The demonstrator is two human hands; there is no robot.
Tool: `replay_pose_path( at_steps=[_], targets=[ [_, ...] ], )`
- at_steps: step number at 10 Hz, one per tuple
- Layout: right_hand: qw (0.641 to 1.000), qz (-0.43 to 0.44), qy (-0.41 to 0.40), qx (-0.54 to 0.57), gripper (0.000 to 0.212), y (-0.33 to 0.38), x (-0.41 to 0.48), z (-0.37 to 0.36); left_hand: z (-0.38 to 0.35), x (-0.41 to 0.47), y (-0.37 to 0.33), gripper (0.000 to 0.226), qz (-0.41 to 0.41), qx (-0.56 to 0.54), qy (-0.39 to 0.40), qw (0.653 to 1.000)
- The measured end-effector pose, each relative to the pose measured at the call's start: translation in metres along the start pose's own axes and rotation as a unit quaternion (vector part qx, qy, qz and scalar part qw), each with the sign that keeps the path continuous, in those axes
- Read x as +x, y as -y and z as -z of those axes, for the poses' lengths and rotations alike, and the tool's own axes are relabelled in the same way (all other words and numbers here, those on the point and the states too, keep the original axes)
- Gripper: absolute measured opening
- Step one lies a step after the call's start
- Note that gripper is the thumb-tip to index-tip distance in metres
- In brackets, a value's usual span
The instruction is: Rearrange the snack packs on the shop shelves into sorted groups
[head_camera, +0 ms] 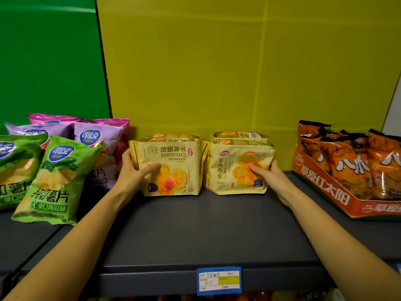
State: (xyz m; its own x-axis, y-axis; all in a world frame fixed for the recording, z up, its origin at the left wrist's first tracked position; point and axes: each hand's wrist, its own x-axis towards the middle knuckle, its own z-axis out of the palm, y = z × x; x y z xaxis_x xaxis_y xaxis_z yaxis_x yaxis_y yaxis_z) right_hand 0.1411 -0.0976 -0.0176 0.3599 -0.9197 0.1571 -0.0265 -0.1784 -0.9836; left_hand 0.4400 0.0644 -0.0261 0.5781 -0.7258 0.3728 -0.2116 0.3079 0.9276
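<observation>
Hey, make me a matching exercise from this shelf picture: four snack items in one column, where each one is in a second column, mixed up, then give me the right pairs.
Column one
1. green chip bags
2. left croissant pack
3. right croissant pack
4. orange snack bags

Column two
A. standing in the red display box
B. gripped by the right hand
C. leaning at the far left, in front of the purple chip bags
D. gripped by the left hand

Pairs: 1-C, 2-D, 3-B, 4-A
</observation>
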Motion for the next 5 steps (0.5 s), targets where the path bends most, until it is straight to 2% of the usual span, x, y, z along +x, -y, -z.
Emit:
replay_pose_path(
  at_steps=[1,3,4,5],
  targets=[
    [0.999,0.02,-0.024,-0.014,0.083,0.006,-0.005,0.002,-0.001,-0.005,-0.003,0.104,-0.01,-0.013,0.004,1.0],
    [0.995,0.038,-0.064,-0.071,0.103,0.018,-0.016,0.009,-0.003,-0.019,-0.018,0.101,-0.041,0.012,-0.001,0.999],
    [0.989,0.066,-0.075,-0.109,0.102,0.032,-0.034,0.015,0.004,-0.021,-0.029,0.103,-0.055,0.084,-0.045,0.994],
    [0.986,0.095,-0.075,-0.115,0.097,0.045,-0.057,0.019,0.015,-0.024,-0.034,0.106,-0.031,0.1,-0.08,0.991]
  ],
)
